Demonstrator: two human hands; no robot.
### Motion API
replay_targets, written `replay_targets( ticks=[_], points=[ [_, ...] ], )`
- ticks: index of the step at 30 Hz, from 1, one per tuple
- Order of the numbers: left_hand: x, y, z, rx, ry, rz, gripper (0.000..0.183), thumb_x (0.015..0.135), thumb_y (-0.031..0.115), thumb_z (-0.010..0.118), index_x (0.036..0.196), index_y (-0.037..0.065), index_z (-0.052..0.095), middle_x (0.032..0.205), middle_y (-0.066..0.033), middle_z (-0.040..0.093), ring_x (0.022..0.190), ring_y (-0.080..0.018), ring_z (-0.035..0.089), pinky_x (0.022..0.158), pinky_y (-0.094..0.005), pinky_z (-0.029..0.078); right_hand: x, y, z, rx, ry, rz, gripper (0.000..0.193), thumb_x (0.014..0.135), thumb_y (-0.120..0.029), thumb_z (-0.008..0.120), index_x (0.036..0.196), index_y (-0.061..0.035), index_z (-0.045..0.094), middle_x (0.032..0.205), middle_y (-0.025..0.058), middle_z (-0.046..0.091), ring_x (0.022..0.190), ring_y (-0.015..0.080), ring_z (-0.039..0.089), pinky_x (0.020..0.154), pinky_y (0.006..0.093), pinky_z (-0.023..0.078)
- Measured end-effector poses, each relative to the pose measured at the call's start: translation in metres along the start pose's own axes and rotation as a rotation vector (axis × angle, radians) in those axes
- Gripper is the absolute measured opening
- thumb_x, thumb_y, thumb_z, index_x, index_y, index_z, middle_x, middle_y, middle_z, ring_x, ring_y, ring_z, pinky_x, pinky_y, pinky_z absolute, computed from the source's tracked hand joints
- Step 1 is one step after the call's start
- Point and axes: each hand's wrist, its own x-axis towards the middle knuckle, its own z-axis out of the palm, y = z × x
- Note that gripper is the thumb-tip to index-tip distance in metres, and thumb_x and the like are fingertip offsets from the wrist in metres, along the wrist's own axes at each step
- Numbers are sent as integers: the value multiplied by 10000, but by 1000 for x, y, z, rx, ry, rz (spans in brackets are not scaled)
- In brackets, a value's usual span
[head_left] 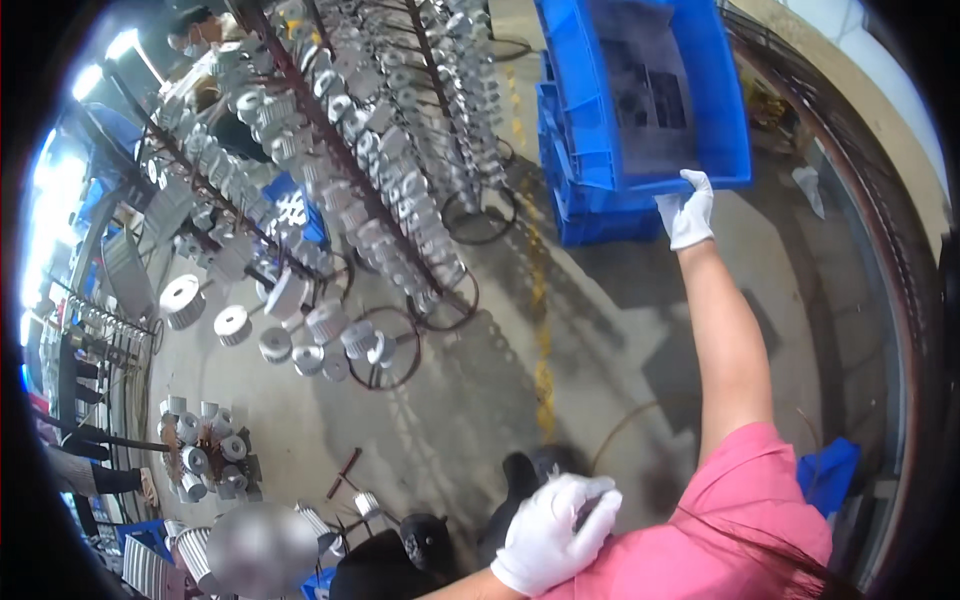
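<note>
My right hand (690, 212), in a white glove, is stretched far forward and closed on the near rim of a blue plastic crate (715, 90). The crate sits tilted on top of other blue crates (600, 225), and dark patches show on its grey inner floor. In front of my pink shirt is my left hand (555, 535), also gloved in white. Its fingers curl loosely, with a gap between them and the thumb, and I see nothing in it.
Tall racks (350, 180) hung with many silvery ribbed metal parts fill the left and middle. More such parts (205, 445) cluster at lower left. A yellow line (541, 370) runs along the floor. A dark railing (860, 190) curves along the right. Another person (200, 45) stands behind the racks.
</note>
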Motion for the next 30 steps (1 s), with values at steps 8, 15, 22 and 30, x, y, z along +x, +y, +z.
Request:
replay_targets(
  ticks=[8, 15, 22, 30],
  points=[
    [-43, 31, 21, 22, 20, 216, 207, 749, 128, 628, 906, 15, 551, 672, -94, 549, 575, -233, 543, 537, -340, 434, -231, -90, -64, -384, 4, 175, 176, 668, -47, 488, 839, -5, 491, 860, 130, 553, 848, 272, 557, 821, 408, 472],
    [-79, 30, 34, 25, 121, 347, 160, 741, 114, 624, 854, 47, 534, 662, -82, 543, 558, -242, 537, 495, -336, 427, -305, -26, -137, -727, 328, 301, 176, 588, -55, 543, 752, -55, 478, 683, 57, 483, 614, 208, 488, 605, 338, 453],
    [-93, 12, 12, 288, 241, 191, 107, 739, 159, 623, 778, 73, 574, 656, -94, 544, 568, -280, 543, 517, -365, 433, -299, 101, -144, -758, 109, 784, 162, 618, -40, 516, 777, -13, 519, 663, 69, 516, 577, 215, 515, 535, 286, 447],
    [-93, -3, -15, 129, 283, -23, 103, 800, 90, 581, 827, -10, 588, 665, -59, 542, 545, -106, 505, 506, -235, 400, -257, 160, -218, -1179, -113, 745, 283, 583, -48, 546, 856, 24, 565, 740, 95, 557, 674, 204, 528, 600, 305, 428]
  ],
)
